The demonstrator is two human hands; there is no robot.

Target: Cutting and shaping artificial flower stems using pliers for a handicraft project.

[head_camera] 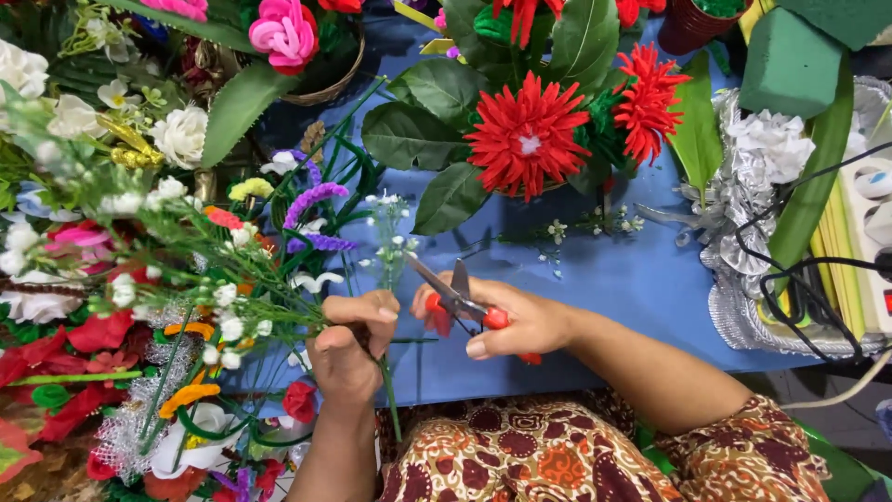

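Note:
My left hand point(348, 342) is closed around a thin green stem point(388, 395) of a small white-flowered sprig point(388, 232) that rises above my fist. My right hand point(520, 323) grips red-handled scissors point(455, 299), whose grey blades are parted and point up-left toward the sprig's stem just right of my left thumb. Both hands hover over the blue table surface point(613, 279). The stem's lower end hangs down past my left wrist toward my patterned lap.
A heap of artificial flowers point(139, 279) fills the left side. A bouquet with red spiky flowers point(528, 135) and large green leaves stands behind. Green foam blocks point(790, 60), a silver doily with a white flower point(767, 149), black cables point(808, 297) and a power strip point(873, 242) lie at right.

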